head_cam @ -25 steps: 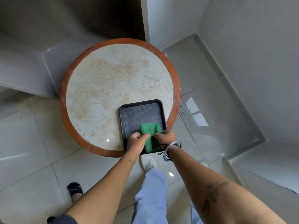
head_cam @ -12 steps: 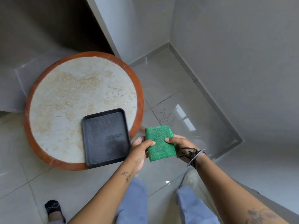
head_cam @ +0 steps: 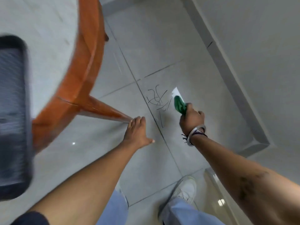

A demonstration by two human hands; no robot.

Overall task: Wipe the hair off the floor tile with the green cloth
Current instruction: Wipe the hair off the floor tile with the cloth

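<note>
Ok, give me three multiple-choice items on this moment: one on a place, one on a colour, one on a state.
1. Where do the hair strands lie?
A. on the floor tile
B. in the tray
C. on the tabletop

2. What colour is the table rim?
A. white
B. orange-brown
C. blue

3. What is the right hand doing?
A. hanging empty
B. resting on the table
C. gripping the green cloth

Answers: 1 A, the dark strands sit on the tile beside a grout line. 2 B, the rim looks orange-brown. 3 C, its fingers close around the cloth.
</note>
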